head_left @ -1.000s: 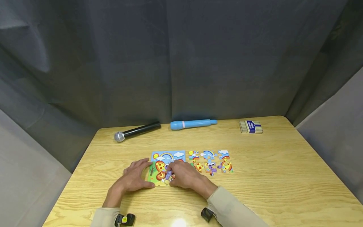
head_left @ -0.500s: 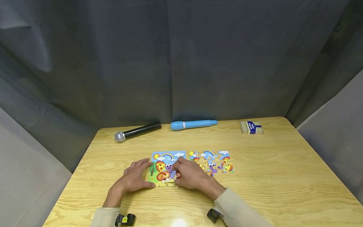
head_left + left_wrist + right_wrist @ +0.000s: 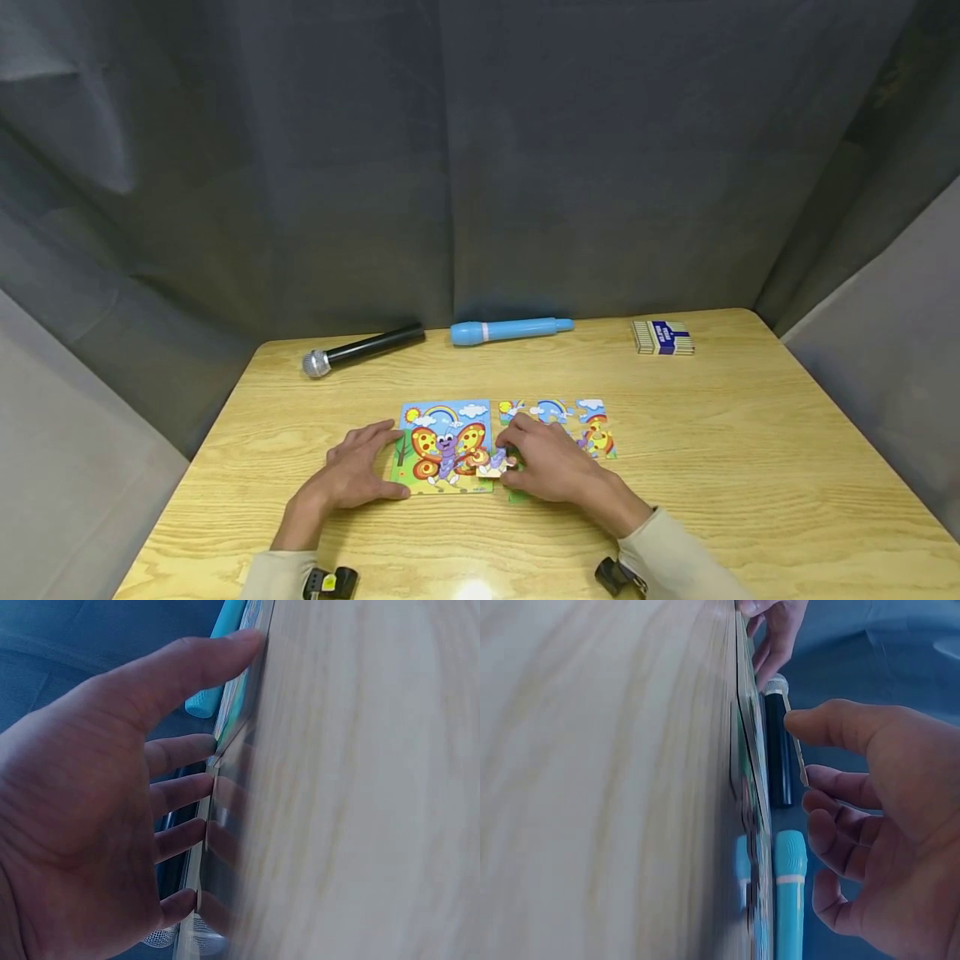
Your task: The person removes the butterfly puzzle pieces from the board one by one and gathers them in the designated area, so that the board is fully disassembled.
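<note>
The right hand [image 3: 551,468] covers much of the loose puzzle pieces [image 3: 596,435] beyond its knuckles. Thumb and forefinger pinch a thin puzzle piece [image 3: 801,761] just off the puzzle board [image 3: 444,450]. The left hand [image 3: 354,473] rests flat, fingers extended, against the board's near-left edge.

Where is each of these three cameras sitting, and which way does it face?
Head: worn on the head, looking down at the table and puzzle board; both hands and sleeves show.
Left wrist: on the left wrist, low along the tabletop; the left hand touches the board edge.
Right wrist: on the right wrist, also low; the right hand pinches a puzzle piece.
Shared: both wrist views and the head view show the blue tube and black microphone.
</note>
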Demonstrator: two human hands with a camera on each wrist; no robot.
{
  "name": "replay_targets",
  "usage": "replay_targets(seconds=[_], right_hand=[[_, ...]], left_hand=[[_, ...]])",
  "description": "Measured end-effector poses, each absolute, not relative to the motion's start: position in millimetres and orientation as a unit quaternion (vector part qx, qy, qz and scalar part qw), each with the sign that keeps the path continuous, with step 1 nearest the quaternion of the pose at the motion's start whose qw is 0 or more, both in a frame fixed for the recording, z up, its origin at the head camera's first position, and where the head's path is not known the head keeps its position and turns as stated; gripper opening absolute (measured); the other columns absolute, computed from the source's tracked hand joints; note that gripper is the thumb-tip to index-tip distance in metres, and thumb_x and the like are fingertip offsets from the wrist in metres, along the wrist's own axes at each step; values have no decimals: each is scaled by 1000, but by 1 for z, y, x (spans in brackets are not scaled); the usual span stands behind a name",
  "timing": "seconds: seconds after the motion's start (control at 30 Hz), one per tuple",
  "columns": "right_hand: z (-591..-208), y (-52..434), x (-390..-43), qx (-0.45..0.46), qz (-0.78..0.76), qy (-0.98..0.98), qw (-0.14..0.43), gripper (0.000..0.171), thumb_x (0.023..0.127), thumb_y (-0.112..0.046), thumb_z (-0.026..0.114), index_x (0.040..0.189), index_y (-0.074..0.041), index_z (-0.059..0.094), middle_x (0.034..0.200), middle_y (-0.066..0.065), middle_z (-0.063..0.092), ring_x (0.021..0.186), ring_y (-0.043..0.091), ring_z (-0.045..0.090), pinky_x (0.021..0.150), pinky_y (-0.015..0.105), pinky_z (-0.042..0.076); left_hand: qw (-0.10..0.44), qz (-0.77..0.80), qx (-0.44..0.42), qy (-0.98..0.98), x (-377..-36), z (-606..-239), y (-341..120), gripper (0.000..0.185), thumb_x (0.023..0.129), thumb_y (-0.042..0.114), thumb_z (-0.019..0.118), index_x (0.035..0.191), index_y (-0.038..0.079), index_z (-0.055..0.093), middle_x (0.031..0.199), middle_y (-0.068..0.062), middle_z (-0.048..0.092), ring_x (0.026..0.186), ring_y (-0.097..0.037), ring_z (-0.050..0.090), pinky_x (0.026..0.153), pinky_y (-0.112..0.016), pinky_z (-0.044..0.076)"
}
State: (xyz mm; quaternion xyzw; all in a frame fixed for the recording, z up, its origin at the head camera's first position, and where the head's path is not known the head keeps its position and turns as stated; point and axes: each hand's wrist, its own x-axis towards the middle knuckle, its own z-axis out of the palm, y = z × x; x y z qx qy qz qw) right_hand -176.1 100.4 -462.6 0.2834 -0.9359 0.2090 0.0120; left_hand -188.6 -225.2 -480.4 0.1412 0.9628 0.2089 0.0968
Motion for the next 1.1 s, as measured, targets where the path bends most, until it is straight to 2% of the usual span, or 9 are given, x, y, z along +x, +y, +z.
replay_targets(seconds=[0.3, 0.47, 0.57, 0.8, 1.1], right_hand=[[-464, 126, -169, 288, 218, -933, 9, 32, 81, -27, 75, 111, -18, 69, 92, -8, 56, 73, 3, 44, 66, 29, 31], [-466, 140, -165, 284, 214, -935, 9, 32, 82, -28, 75, 112, -17, 68, 87, -9, 55, 73, 2, 44, 68, 30, 31], [-465, 149, -163, 277, 206, -939, 9, 27, 83, -26, 74, 109, -19, 67, 84, -10, 54, 74, 2, 44, 69, 30, 31], [-465, 163, -158, 260, 194, -946, -6, 27, 81, -26, 74, 106, -22, 66, 85, -12, 52, 79, 3, 45, 70, 31, 31], [-467, 174, -153, 266, 186, -946, -13, 25, 80, -27, 75, 102, -22, 64, 81, -13, 49, 76, 2, 43, 67, 30, 27]], left_hand=[[98, 210, 143, 962, -188, -479, -224, 89, 67, 57, 81, 143, 25, 47, 157, -2, 32, 142, -31, 31, 105, -68, 26], [98, 212, 143, 962, -188, -479, -224, 88, 67, 55, 81, 143, 24, 48, 157, -2, 33, 142, -32, 31, 105, -68, 26], [98, 214, 144, 961, -188, -479, -224, 89, 67, 55, 81, 143, 24, 48, 157, -3, 33, 142, -32, 31, 105, -68, 26], [97, 213, 143, 962, -188, -479, -225, 89, 67, 56, 81, 143, 24, 47, 158, -2, 32, 142, -32, 30, 106, -68, 25], [100, 217, 141, 961, -187, -479, -224, 89, 68, 56, 81, 143, 24, 47, 158, -2, 32, 142, -32, 30, 106, -68, 25]])
